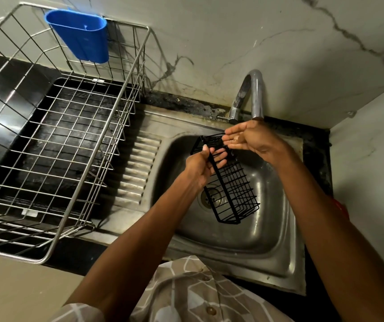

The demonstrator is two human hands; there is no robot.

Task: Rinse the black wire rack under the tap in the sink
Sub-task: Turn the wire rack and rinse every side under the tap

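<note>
My left hand [200, 166] grips black wire rack [229, 182] by long edge, tilted over sink [267, 231]. Right hand [249, 138] open, cupped beneath tap [255, 94], likely catching water.

Dim, warm indoor light leaves the sink [277, 231] shadowed while glare streaks the steel surface at far left, and wide-angle distortion bows the dish rack [54, 140] near the edges.

Veined marble wall [279, 43] backs a black countertop [75, 254] under dim light.
</note>
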